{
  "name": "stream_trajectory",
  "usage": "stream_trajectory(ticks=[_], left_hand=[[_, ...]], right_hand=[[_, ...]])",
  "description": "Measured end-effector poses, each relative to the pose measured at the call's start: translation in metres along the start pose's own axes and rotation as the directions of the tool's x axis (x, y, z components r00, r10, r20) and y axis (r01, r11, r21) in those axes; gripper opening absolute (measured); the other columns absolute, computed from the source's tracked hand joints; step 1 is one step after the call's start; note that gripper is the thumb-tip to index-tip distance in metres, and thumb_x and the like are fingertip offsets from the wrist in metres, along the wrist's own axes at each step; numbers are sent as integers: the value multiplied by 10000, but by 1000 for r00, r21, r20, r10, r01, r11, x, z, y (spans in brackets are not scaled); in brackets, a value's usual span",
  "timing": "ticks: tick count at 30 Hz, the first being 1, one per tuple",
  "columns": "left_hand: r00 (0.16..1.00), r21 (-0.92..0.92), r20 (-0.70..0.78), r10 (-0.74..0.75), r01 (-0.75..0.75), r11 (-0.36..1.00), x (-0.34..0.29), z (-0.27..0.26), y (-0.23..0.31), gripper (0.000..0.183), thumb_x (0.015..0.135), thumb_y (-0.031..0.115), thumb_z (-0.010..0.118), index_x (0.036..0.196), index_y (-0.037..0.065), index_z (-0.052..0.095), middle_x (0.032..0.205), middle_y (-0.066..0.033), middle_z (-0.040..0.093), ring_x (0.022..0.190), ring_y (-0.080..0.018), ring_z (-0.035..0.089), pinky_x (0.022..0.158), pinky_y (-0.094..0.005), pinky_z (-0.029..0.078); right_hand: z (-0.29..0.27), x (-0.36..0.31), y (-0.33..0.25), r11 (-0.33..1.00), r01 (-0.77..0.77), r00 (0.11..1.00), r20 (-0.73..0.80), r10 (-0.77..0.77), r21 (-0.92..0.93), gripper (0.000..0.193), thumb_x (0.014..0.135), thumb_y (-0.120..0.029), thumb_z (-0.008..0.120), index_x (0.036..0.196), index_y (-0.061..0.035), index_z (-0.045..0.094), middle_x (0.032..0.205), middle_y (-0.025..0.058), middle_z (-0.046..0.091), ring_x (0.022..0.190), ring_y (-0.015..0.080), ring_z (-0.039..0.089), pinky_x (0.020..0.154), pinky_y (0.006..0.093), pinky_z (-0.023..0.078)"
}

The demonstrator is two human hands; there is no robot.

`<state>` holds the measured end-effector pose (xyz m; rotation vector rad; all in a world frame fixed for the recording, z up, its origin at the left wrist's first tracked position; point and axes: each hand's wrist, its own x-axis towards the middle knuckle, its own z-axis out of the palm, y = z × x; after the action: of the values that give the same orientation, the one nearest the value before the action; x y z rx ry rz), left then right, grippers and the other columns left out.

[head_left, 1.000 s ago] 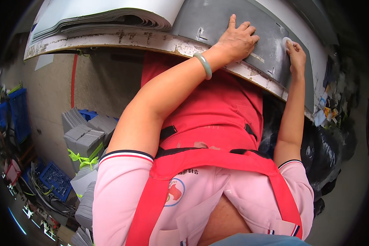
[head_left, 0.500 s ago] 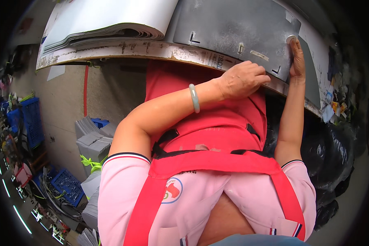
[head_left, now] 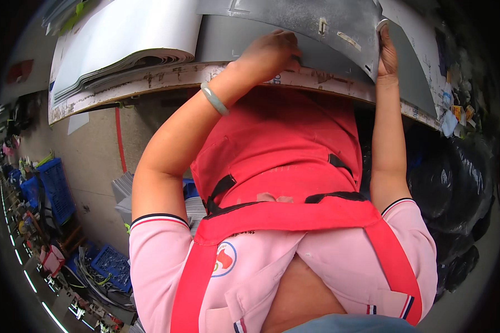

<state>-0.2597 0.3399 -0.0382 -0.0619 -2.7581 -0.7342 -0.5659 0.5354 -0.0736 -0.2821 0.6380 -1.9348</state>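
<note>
A stiff grey template sheet (head_left: 294, 15) with slots and L-shaped cuts is tilted up over a darker grey sheet (head_left: 222, 39) on the workbench. At the template's right edge is my right hand (head_left: 389, 61), closed, with a small white rounded piece (head_left: 382, 24) held at its fingertips. The palm side of that hand lies against the template's edge. My left hand (head_left: 269, 55) is over the darker sheet by the template's lower edge, its fingers curled and slightly blurred. Whatever it may hold is hidden. A pale bangle (head_left: 214, 99) circles the left wrist.
A folded stack of white sheets (head_left: 133, 33) lies on the bench at left. The worn bench edge (head_left: 150, 82) runs before my red apron (head_left: 278, 139). Blue crates (head_left: 55, 188) stand on the floor at left, and black plastic bags (head_left: 450, 183) at right.
The template has shifted away and tilted up, baring the darker sheet beneath. My left hand has moved left and farther over the bench; my right hand has moved slightly away with the template.
</note>
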Motion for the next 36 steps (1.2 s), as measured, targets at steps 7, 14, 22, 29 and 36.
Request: stream_trajectory(ticks=[7, 14, 22, 29, 36], left_hand=[[997, 77, 78, -26, 20, 997, -2, 0, -1, 213, 912, 168, 621, 1065, 80, 742, 850, -180, 699, 803, -374, 677, 753, -445, 550], [952, 50, 214, -219, 214, 976, -2, 1, 8, 291, 967, 242, 580, 1178, 85, 705, 1013, -195, 710, 935, -369, 686, 814, -437, 541], [876, -144, 311, -369, 427, 893, 8, -13, 1, 204, 955, 180, 608, 1076, 63, 722, 1021, -137, 728, 930, -265, 684, 842, -358, 522], [877, -312, 298, -377, 463, 830, 3, -3, -4, 164, 903, 133, 695, 1035, 41, 728, 951, -104, 737, 895, -219, 689, 836, -334, 530], [901, -217, 292, -321, 390, 895, -5, -11, -6, 204, 926, 110, 617, 1103, 56, 703, 1018, -151, 725, 952, -282, 694, 854, -376, 537]], right_hand=[[-12, 0, 8, 989, -142, 987, 77, 138, 48, 535, 971, -303, 659, 1394, -12, 510, 1377, 196, 582, 1271, 320, 574, 1102, 500, 455], [-5, -2, 14, 995, -29, 1000, -14, 28, -90, 531, 960, -325, 674, 1367, -14, 536, 1324, 181, 622, 1202, 300, 626, 1035, 480, 520], [29, 3, 37, 1000, -18, 958, -286, 24, 22, 414, 925, -224, 725, 1232, 33, 622, 1052, 169, 727, 918, 244, 726, 810, 369, 611], [-38, 17, 28, 773, -343, 897, 430, 101, 533, 484, 929, -259, 719, 1330, -25, 583, 1170, 155, 700, 1043, 254, 697, 935, 404, 574], [4, -2, 26, 1000, -26, 990, -140, 24, -11, 504, 922, -294, 725, 1310, -2, 593, 1177, 164, 702, 1045, 261, 697, 936, 404, 571]])
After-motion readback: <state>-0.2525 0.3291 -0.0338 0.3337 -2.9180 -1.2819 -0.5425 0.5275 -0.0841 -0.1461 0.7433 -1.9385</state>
